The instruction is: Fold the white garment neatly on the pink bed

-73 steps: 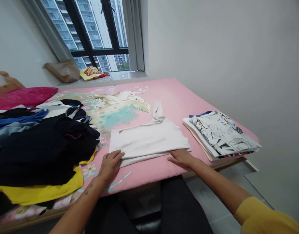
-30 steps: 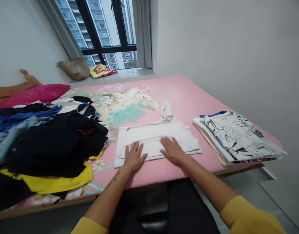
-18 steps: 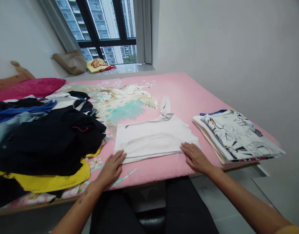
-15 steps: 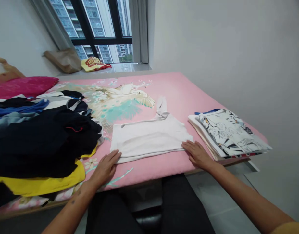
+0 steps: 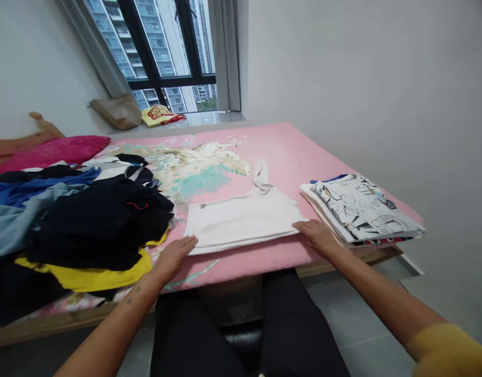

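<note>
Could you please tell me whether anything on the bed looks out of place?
The white garment stands out: a narrow, twisted strip juts from its far edge across the pink sheet, breaking an otherwise flat, folded outline.

No wording is coming through clearly: the yellow bag [image 5: 159, 115] on the windowsill [image 5: 203, 119] is carrying red lettering too small and slanted to read, and the white garment [image 5: 244, 220] is bearing a dark mark too tiny to decipher.

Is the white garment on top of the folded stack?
No, the white garment lies on the pink sheet, beside the folded stack.
</note>
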A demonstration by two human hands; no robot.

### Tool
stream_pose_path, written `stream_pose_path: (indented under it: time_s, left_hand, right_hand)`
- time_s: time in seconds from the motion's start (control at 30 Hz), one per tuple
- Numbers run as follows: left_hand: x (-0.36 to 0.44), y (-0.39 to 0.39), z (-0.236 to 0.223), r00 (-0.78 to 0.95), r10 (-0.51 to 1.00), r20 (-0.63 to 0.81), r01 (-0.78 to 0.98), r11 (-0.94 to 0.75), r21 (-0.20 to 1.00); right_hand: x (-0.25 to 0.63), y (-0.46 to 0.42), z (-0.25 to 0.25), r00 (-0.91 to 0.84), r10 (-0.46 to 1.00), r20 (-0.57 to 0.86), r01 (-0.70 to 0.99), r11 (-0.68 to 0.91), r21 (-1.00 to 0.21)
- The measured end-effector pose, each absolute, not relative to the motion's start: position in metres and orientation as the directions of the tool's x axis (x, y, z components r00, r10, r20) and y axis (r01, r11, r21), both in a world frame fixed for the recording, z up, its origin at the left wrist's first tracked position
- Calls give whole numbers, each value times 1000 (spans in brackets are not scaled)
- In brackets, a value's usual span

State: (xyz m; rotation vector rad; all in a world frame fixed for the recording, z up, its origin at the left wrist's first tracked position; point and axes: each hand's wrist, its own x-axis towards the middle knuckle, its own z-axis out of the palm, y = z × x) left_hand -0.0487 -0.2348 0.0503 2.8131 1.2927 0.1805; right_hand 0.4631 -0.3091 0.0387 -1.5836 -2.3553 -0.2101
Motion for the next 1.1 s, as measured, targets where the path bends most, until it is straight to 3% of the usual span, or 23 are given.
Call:
stream_pose_path:
  time_s: [0.27,0.43,0.6,0.7,0.8,1.1]
  left_hand:
    - [-69,-315,47,625,781,-8,776,-620,117]
    - [7,-294,72,632,770,83,746,-634,205]
    - [71,-267,57,656,751,76,735,-658,165]
    - [47,-262,32,526,849,39,840,-527,128]
    - [4,-263,17,443,896,45,888,-445,115]
    - [-43,-282,35,628,772,101,740,-632,229]
  right_hand:
    - [452,-374,38,-423,877,226,891,448,-71]
    - [378,-329,65,-428,847,315,855,493,-164]
    - [313,-284,52,-547,815,192,812,572,-115]
    - [319,-278,26,-549,828,113,823,559,-101]
    - [335,-279,8,-531,839,122,834,542,-101]
    - [335,-282,2,-512,840,179,840,533,-101]
